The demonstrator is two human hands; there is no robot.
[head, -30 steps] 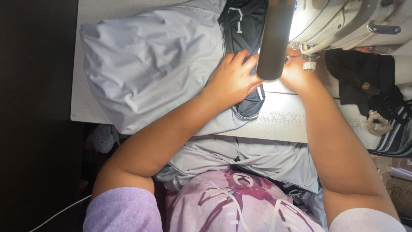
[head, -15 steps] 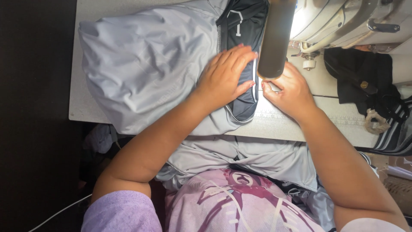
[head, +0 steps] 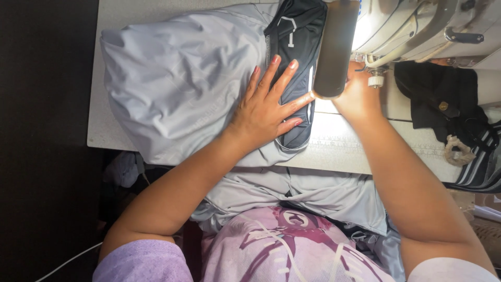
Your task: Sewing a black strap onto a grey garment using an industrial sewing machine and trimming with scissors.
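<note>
**Q:** Why does the grey garment point(head: 177, 89) lie spread over the table point(head: 365, 151)?

**A:** The table carries its bulk, so the weight does not drag on the part at the sewing machine point(head: 417, 26). The surplus cloth hangs off the near edge into my lap. The garment's black panel point(head: 295, 52) lies flat on the table, just left of the machine's dark lamp arm point(head: 334, 47), which hides the place where the needle would be.

**Q:** Why is a dark bundle placed to the right?

**A:** The black cloth pile point(head: 443, 104) sits on the table's right side, well apart from the grey garment and clear of the sewing area.

**Q:** State the left hand's pose.

**A:** My left hand point(head: 266, 112) is open, palm down, fingers fanned. It presses on the seam where grey cloth meets the black panel; I judge this keeps the layers flat. The forearm crosses the table edge at a slant.

**Q:** And the right hand?

**A:** My right hand point(head: 360, 91) rests at the machine's base, just under the small white knob point(head: 375, 81). The lamp arm covers its fingers, so I cannot tell whether they grip anything.
</note>
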